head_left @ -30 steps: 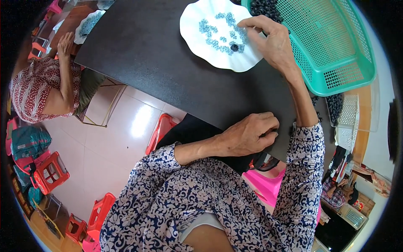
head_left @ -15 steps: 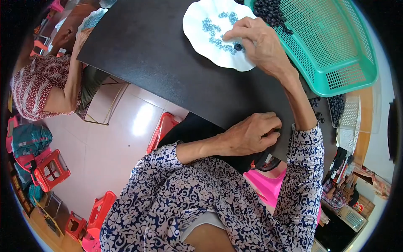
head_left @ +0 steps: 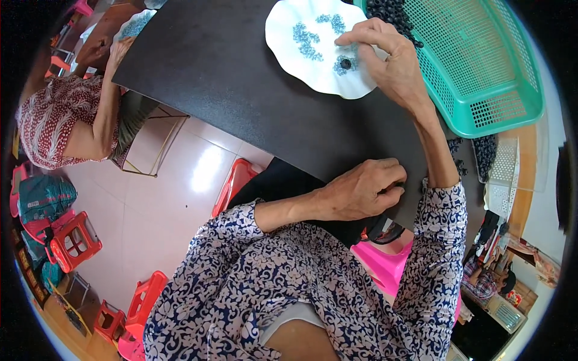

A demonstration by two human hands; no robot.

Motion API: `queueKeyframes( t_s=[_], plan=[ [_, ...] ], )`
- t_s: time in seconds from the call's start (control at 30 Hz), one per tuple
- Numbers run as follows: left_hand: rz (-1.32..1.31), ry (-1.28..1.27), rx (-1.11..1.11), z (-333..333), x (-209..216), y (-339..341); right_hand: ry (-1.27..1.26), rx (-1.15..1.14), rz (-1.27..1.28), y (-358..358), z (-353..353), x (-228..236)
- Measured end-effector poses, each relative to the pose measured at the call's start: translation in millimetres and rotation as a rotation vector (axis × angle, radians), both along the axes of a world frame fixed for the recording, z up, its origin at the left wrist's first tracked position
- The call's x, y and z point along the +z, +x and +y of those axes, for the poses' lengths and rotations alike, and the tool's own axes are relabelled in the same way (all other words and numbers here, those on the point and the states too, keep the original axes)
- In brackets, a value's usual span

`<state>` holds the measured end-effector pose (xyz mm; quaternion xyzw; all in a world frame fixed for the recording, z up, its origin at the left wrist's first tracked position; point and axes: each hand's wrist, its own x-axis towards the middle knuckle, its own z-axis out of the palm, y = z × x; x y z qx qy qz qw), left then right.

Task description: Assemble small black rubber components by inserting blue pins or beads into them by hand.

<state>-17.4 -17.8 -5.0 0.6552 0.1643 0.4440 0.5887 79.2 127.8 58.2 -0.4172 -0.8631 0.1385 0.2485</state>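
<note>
A white plate with a wavy rim [head_left: 286,57] lies at the far side of the dark table. Small clear bluish pieces [head_left: 307,42] are spread on it in loose clusters, with one small round black part [head_left: 345,63] among them. Over the plate's right side is my right hand [head_left: 390,60], its index finger and thumb bent toward each other; whatever is at the fingertips is too small to make out. My left hand [head_left: 364,191] rests at the table's near edge, fingers curled round a small black part [head_left: 398,187] that is mostly hidden.
A green mesh basket [head_left: 460,84] stands right of the plate, holding a heap of black parts [head_left: 391,15]. More black parts [head_left: 483,153] lie in a tray by the right edge. On the left, another person [head_left: 66,123] sits at the table. Red stools [head_left: 75,240] stand on the floor.
My right hand has shifted slightly right across the plate. Some clear pieces have been regrouped around the black part, which sits a little farther right. The left hand has barely moved.
</note>
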Motion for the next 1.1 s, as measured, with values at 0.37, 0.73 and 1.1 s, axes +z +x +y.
queueKeyframes(
  t_s=[0.37, 0.73, 1.1],
  plan=[
    [-0.01, 0.002, -0.002, -2, 0, 0, 0.173, 0.015, -0.223, -12, -5, -10],
    [-0.011, 0.011, 0.005, -3, 0, 1, 0.131, -0.041, -0.152, -19, -4, -1],
    [0.002, 0.014, -0.004, -2, 0, 2, 0.193, -0.007, -0.244, -17, -3, -5]
  ],
)
